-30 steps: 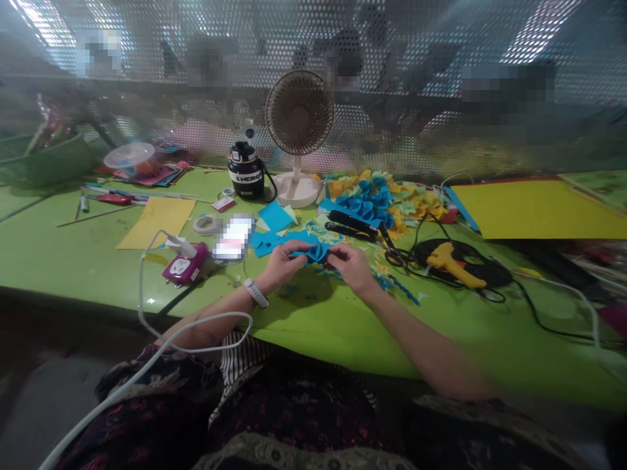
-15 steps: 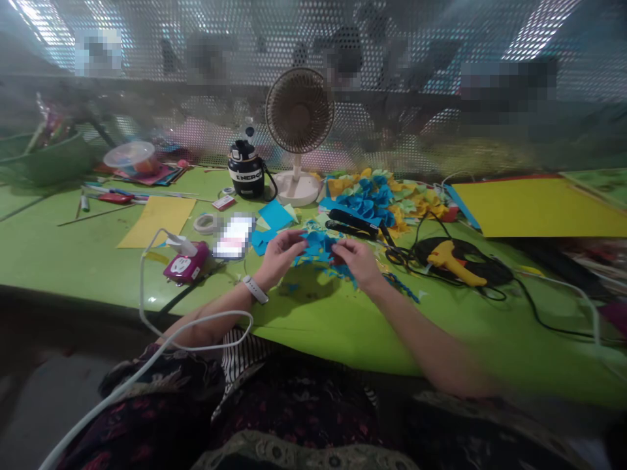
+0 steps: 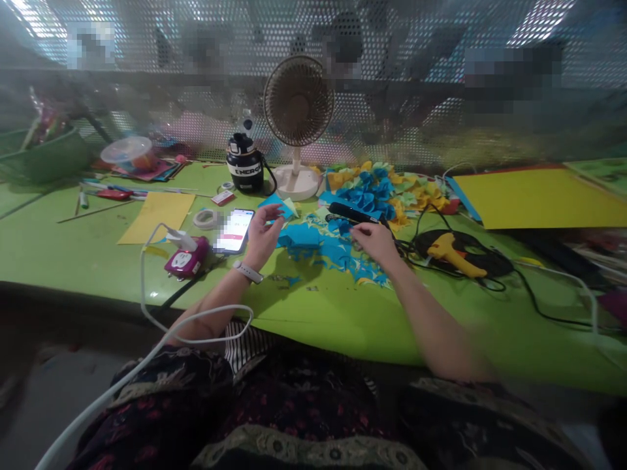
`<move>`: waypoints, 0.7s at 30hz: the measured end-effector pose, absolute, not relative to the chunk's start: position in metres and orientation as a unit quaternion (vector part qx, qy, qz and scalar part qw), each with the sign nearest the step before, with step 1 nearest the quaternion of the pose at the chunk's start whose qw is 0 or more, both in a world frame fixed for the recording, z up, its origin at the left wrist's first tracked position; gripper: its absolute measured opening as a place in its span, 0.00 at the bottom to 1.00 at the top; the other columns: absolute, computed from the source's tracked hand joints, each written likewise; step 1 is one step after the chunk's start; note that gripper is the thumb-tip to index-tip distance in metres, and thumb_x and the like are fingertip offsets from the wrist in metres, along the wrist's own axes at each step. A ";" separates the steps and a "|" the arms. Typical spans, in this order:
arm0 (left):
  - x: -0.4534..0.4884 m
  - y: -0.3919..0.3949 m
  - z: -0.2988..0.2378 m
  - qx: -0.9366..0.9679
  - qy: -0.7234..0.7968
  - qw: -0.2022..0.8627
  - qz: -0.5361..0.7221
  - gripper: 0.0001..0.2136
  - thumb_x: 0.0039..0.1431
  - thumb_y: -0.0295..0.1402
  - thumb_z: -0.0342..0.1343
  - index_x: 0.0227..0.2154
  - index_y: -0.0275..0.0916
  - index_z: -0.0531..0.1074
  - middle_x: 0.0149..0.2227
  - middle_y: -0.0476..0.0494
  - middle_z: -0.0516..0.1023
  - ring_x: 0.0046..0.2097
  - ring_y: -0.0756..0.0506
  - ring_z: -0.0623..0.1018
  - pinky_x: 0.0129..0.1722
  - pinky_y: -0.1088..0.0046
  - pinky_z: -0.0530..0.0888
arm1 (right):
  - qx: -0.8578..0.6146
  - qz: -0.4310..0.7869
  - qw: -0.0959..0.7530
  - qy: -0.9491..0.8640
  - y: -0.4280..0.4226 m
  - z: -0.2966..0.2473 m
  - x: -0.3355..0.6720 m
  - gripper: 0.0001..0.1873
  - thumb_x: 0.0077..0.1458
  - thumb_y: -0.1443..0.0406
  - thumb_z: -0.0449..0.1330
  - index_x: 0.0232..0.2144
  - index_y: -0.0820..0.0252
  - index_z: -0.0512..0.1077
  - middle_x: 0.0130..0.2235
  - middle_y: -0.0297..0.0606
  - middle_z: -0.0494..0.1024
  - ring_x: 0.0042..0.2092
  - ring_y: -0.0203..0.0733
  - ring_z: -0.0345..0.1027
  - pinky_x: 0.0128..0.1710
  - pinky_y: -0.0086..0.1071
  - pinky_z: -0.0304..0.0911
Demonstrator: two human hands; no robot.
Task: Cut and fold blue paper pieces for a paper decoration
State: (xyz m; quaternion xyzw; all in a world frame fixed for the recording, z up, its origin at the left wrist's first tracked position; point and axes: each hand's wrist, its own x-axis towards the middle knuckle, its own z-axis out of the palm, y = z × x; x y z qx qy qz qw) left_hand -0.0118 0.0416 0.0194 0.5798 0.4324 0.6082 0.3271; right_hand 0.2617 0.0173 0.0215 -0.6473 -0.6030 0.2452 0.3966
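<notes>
My left hand (image 3: 264, 232) is raised beside the phone (image 3: 236, 230), its fingers loosely curved and apart, with nothing visible in them. My right hand (image 3: 375, 243) is closed in a pinch on a small curled blue paper piece (image 3: 339, 226), partly hidden by the fingertips. Just behind that piece lies a long black tool (image 3: 353, 213) whose kind I cannot make out. Between the hands, a folded blue paper (image 3: 302, 236) rests on the green table (image 3: 313, 313), among blue and yellow paper scraps (image 3: 360, 264).
Blue and yellow paper flowers (image 3: 375, 192) are heaped behind the scraps. A white fan (image 3: 298, 104) and a black bottle (image 3: 245, 163) stand at the back. Rightward lies a yellow glue gun (image 3: 453, 254) with cords. A white cable (image 3: 196, 320) loops over my left forearm from a purple socket (image 3: 185, 260).
My hands have come apart: the left has let go of the blue paper and drawn left towards the phone, while the right has shifted slightly right with a blue piece.
</notes>
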 end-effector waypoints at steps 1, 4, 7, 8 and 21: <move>-0.015 0.045 0.020 0.577 0.438 0.314 0.613 0.13 0.54 0.32 0.58 0.43 0.38 0.72 0.41 0.41 0.78 0.43 0.47 0.78 0.41 0.72 0.75 | -0.648 0.248 0.390 -0.605 0.018 0.020 0.263 0.10 0.51 0.59 0.61 0.26 0.59 0.77 0.22 0.35 0.78 0.19 0.38 0.68 0.23 0.31 0.64; -0.026 0.055 0.024 0.571 0.461 0.264 0.625 0.12 0.54 0.30 0.56 0.43 0.38 0.73 0.42 0.41 0.78 0.42 0.47 0.77 0.41 0.72 0.74 | -0.644 0.257 0.375 -0.615 0.020 0.017 0.266 0.10 0.52 0.59 0.62 0.26 0.59 0.77 0.22 0.35 0.78 0.19 0.38 0.69 0.22 0.31 0.63; -0.038 0.062 0.027 0.597 0.500 0.202 0.594 0.14 0.53 0.28 0.56 0.43 0.38 0.74 0.43 0.40 0.77 0.41 0.46 0.76 0.41 0.70 0.74 | -0.646 0.258 0.365 -0.618 0.020 0.018 0.265 0.10 0.53 0.60 0.61 0.28 0.60 0.78 0.23 0.36 0.79 0.19 0.38 0.69 0.23 0.32 0.64; -0.041 0.063 0.027 0.622 0.515 0.183 0.561 0.14 0.52 0.28 0.56 0.42 0.38 0.75 0.42 0.40 0.76 0.41 0.45 0.76 0.41 0.69 0.74 | -0.648 0.258 0.362 -0.618 0.020 0.018 0.264 0.10 0.53 0.60 0.61 0.29 0.60 0.78 0.24 0.37 0.79 0.19 0.38 0.69 0.24 0.32 0.64; -0.049 0.060 0.018 0.805 0.512 0.073 0.289 0.04 0.51 0.33 0.60 0.24 0.41 0.78 0.30 0.42 0.78 0.32 0.43 0.75 0.34 0.67 0.71 | -0.631 0.288 0.272 -0.667 0.017 0.022 0.267 0.10 0.50 0.59 0.64 0.34 0.58 0.80 0.22 0.33 0.78 0.21 0.37 0.67 0.24 0.31 0.60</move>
